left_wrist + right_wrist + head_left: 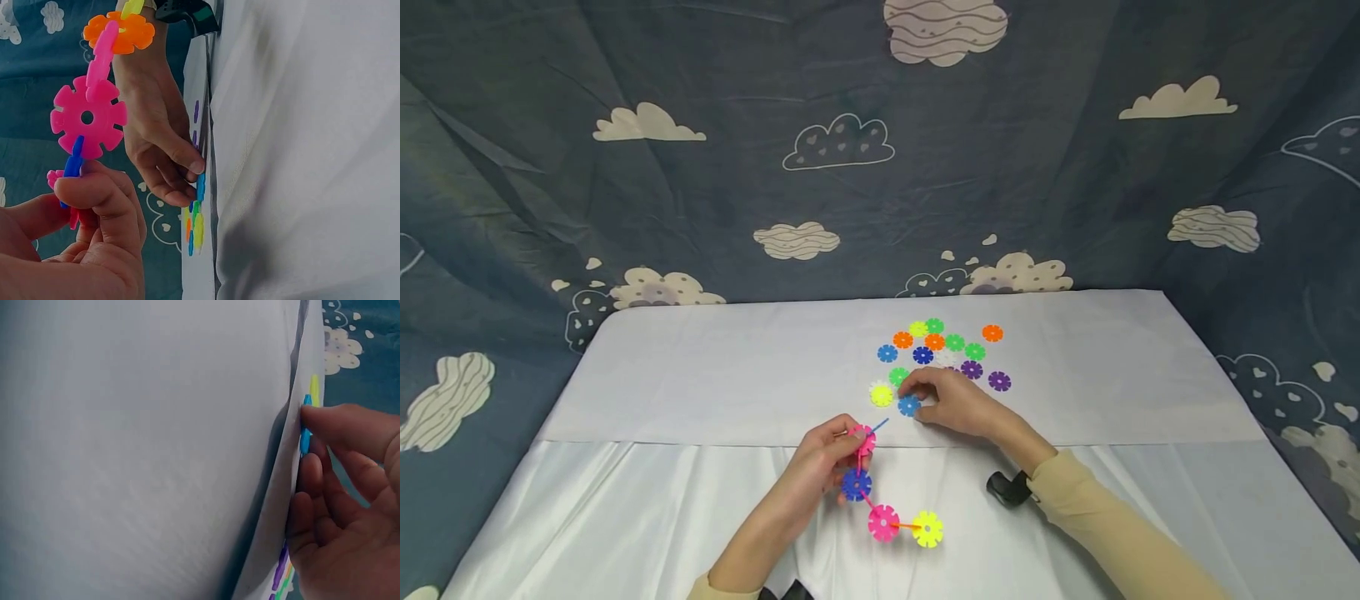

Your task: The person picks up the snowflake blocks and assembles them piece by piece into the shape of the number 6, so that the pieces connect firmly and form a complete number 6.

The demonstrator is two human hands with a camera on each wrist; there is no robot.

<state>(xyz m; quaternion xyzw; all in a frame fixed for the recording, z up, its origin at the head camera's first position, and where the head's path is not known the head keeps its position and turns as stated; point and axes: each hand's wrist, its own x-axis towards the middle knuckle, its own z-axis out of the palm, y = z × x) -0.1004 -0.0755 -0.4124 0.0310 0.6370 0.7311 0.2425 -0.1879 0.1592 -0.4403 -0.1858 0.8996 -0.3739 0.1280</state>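
Note:
My left hand (820, 458) pinches a chain of slotted plastic snowflake discs. A pink disc (867, 440) sits at its fingertips, with a light blue disc (882, 425) edge-on beside it. Below hang a dark blue disc (857, 484), another pink disc (883, 523) and a yellow end disc (928, 529); an orange disc (134, 32) links in edge-on near that end. Over the table, my right hand (958, 404) pinches a loose light blue disc (909, 406) between thumb and fingers. In the right wrist view this light blue disc (305, 425) shows edge-on under the thumb.
Loose discs lie on the white-covered table (715, 375) beyond my right hand: a yellow disc (882, 395), a purple disc (999, 381), an orange disc (992, 333) and several more. Behind the table hangs a dark cloth (737, 192) with cloud prints.

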